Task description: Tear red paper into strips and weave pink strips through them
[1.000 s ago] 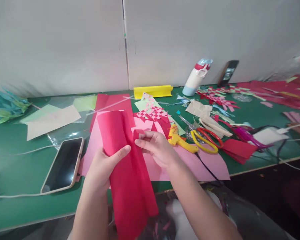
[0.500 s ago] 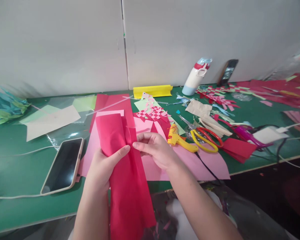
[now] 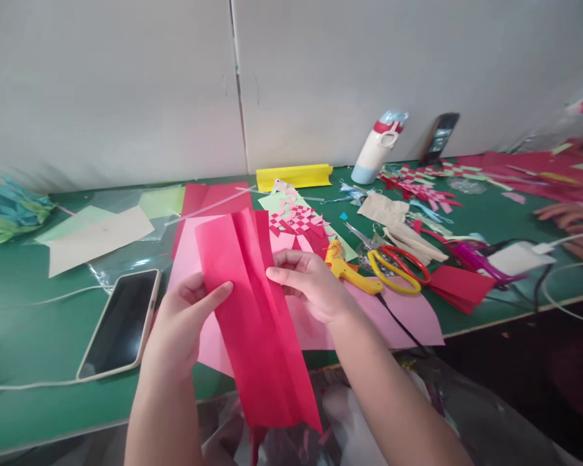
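Note:
A long red sheet of paper (image 3: 257, 343), creased lengthwise into folds, is held up between both hands over the table's front edge. My left hand (image 3: 187, 317) grips its left side, thumb on top and fingers behind. On the right edge, near the top, my right hand (image 3: 311, 278) pinches the paper between thumb and fingers. Beneath it lie pink paper (image 3: 398, 317) and more red paper (image 3: 218, 194). Just beyond my right hand are a yellow glue gun (image 3: 347, 272) and scissors (image 3: 393, 265) with red and yellow handles.
A phone (image 3: 121, 323) lies at left on the green table (image 3: 29, 336). Folded yellow paper (image 3: 294, 176), woven red-and-pink paper pieces (image 3: 298, 220), a bottle (image 3: 379, 149) and an upright phone (image 3: 440, 139) stand or lie farther back. Another person's hand (image 3: 576, 223) rests at far right.
The red paper's top has moved down and right a little, and its folds are spread wider. My left hand has shifted left. Another person's hand has appeared at the right edge.

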The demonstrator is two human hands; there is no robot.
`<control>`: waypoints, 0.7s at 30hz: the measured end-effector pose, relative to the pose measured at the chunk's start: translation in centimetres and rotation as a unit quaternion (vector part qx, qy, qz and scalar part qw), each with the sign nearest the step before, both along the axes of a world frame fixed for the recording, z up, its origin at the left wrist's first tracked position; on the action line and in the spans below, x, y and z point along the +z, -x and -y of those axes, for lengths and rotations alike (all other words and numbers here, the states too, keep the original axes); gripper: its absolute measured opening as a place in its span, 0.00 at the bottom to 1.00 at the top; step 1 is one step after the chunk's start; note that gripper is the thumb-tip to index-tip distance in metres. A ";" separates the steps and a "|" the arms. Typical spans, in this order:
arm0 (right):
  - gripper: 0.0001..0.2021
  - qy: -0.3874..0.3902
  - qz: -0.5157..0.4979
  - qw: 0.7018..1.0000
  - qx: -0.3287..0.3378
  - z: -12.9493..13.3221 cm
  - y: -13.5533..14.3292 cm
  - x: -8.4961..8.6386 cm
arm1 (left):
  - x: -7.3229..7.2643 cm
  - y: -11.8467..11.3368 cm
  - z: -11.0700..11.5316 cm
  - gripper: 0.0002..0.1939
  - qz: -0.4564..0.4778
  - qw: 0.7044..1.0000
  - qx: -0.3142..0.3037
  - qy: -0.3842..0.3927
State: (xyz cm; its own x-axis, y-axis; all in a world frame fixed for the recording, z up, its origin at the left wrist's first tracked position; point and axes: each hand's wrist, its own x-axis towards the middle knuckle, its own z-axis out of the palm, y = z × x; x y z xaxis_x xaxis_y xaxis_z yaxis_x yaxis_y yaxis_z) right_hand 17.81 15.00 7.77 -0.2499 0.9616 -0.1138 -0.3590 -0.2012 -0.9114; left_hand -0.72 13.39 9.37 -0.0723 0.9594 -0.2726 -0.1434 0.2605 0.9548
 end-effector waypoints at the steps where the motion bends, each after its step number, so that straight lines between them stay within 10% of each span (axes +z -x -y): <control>1: 0.10 0.000 0.008 1.000 0.004 0.0 0.0 -0.1 | -0.3 0.0 -0.2 0.25 -0.038 0.999 0.025 -0.023; 7: 0.11 -0.016 0.019 0.999 0.022 0.0 0.2 -0.1 | -1.6 -0.6 -0.6 0.18 -0.182 0.977 0.074 -0.087; 16: 0.11 -0.026 -0.059 0.997 -0.049 -0.3 0.5 -0.3 | -0.8 -1.3 0.5 0.22 -0.035 0.999 0.002 0.011; 21: 0.12 0.007 -0.083 0.990 -0.113 -0.9 0.0 -0.5 | 0.7 -1.1 1.0 0.28 0.094 0.982 -0.152 0.059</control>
